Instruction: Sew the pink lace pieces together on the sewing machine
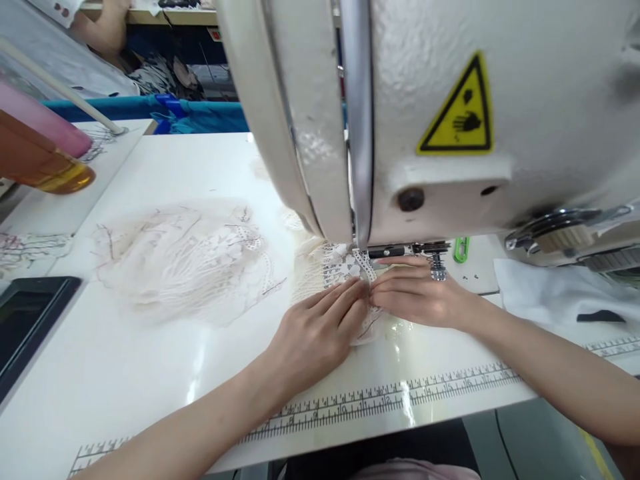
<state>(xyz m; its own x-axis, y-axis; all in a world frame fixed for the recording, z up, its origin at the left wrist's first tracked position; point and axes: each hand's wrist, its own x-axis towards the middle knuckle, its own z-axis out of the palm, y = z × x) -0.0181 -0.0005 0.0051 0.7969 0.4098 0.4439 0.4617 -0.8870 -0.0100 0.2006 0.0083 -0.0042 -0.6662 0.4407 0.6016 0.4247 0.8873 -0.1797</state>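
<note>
A cream sewing machine (pixel 500 80) fills the upper right, its presser foot (pixel 436 257) just above the table. A piece of white lace fabric (pixel 345 267) lies under the machine's head. My left hand (pixel 315 327) rests flat on the lace, fingers stretched out together toward the foot. My right hand (pixel 420 297) lies flat beside it, fingertips meeting the left hand's at the lace edge, right below the presser foot. A loose heap of sheer lace pieces (pixel 185 260) sits to the left of my hands.
The white table (pixel 150 373) carries a printed ruler strip (pixel 380 397) along its front edge. A dark tablet (pixel 30 320) lies at the left edge, orange and pink thread cones (pixel 40 147) above it. White cloth (pixel 550 293) lies at right. Another person's arm (pixel 105 30) shows far back.
</note>
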